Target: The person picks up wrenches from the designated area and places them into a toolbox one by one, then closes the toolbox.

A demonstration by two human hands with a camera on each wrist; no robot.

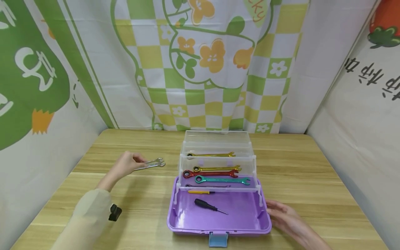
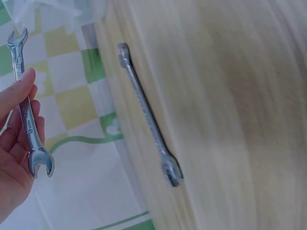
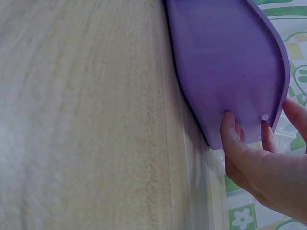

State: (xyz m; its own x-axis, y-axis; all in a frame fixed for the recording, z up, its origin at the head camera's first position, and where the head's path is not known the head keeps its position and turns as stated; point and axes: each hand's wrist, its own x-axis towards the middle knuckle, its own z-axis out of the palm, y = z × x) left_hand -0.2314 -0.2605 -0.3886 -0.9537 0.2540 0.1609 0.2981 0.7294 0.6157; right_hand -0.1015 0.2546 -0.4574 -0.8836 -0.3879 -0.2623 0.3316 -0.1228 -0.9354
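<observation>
My left hand [image 1: 128, 164] pinches a silver double open-end wrench [image 2: 28, 112] between thumb and fingers, left of the purple toolbox [image 1: 242, 222]. A second silver wrench [image 2: 148, 115] lies on the table beside that hand in the left wrist view. In the head view the two silver wrenches overlap near the fingers. At the toolbox's right wall, my right hand [image 1: 285, 220] rests its fingertips on the outside [image 3: 230, 117]. The box stands open; a black-handled screwdriver [image 1: 206, 205] and a yellow-handled tool [image 1: 199, 192] lie inside, the latter partly hidden by the tray.
Clear plastic trays [image 1: 217, 139] fold out at the back of the box. They hold a green wrench [image 1: 222, 180], a red wrench [image 1: 212, 173] and gold wrenches [image 1: 215, 168]. A blue latch [image 1: 218, 239] hangs at the front. Patterned curtain [image 1: 200, 104] borders the wooden table [image 1: 143, 208].
</observation>
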